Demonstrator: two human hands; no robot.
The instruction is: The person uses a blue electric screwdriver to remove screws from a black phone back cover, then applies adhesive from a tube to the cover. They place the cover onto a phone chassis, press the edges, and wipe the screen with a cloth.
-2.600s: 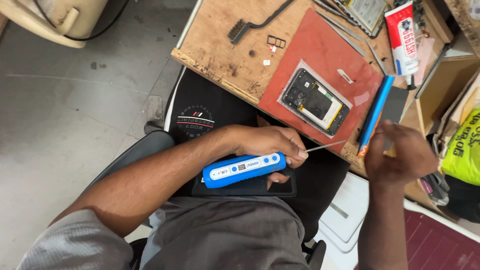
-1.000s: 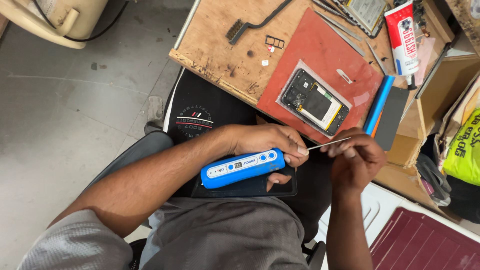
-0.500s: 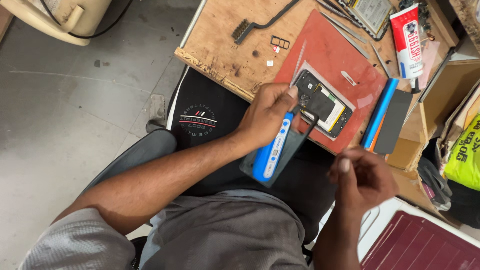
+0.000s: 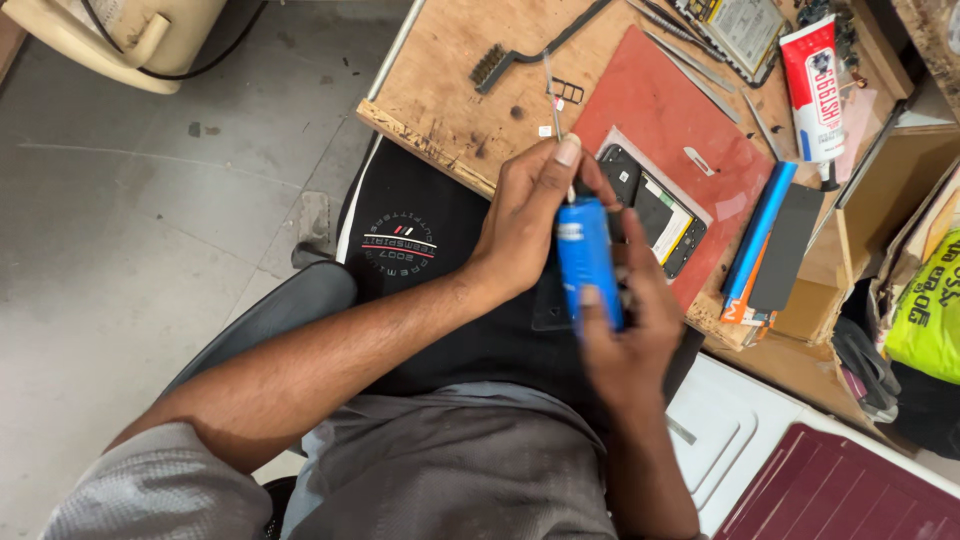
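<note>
My left hand (image 4: pixel 530 215) grips the top end of a blue pen-shaped tool (image 4: pixel 588 258) whose thin metal tip points up toward the wooden bench (image 4: pixel 440 90). My right hand (image 4: pixel 625 340) holds the tool's lower end from below. Both hands hover over my lap, at the bench's front edge. Just right of the tool lies an opened black phone (image 4: pixel 655 210) on a red mat (image 4: pixel 680 130). A dark flat piece on my lap is mostly hidden under the hands.
On the bench lie a black brush (image 4: pixel 500 62), tweezers (image 4: pixel 690 60), a red-and-white glue tube (image 4: pixel 815 85) and a blue and a dark flat slab (image 4: pixel 765 240). A wooden box (image 4: pixel 880 200) and a yellow-green bag (image 4: pixel 930 310) stand at right. Grey floor lies at left.
The tool has turned from lying sideways to standing upright, tip toward the bench. My right hand came in from the right and took its lower end.
</note>
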